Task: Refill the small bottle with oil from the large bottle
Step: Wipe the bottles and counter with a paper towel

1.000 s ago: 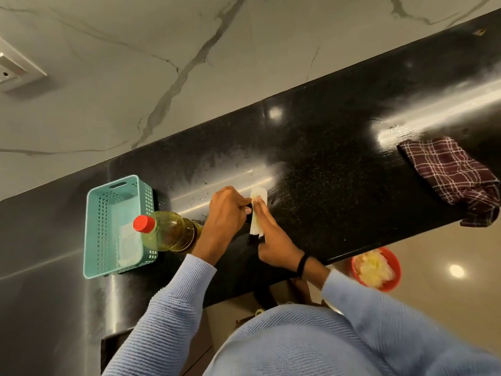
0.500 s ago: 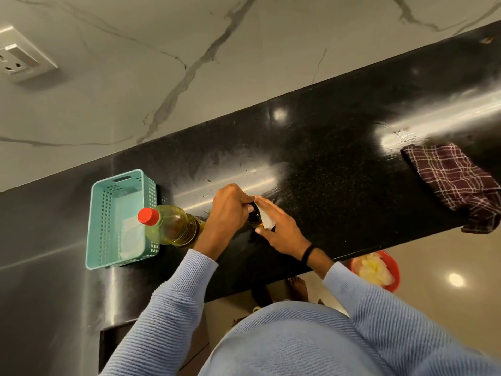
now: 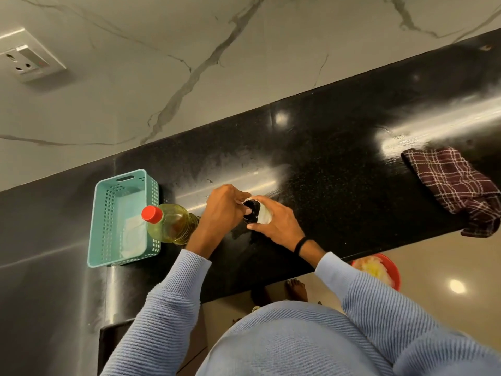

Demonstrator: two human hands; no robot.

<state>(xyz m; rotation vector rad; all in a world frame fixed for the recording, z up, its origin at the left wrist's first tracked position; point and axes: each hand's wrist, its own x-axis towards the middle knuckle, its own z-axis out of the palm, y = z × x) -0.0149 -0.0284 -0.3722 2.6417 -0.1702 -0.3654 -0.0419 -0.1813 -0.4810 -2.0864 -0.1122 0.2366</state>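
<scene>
A small bottle with a white body and a black cap stands on the black counter, held between both hands. My right hand wraps around its body. My left hand pinches the black cap on top. The large bottle of yellow oil, with its red cap on, stands upright just left of my left wrist.
A teal perforated basket sits left of the large bottle, touching it. A dark red checked cloth lies at the counter's right end, hanging over the front edge. A red bowl with pale contents rests on the floor below. The marble wall carries a socket.
The small bottle went from tilted, its white body showing, to upright under my hands. My right hand slid round its body and my left hand stayed on the cap.
</scene>
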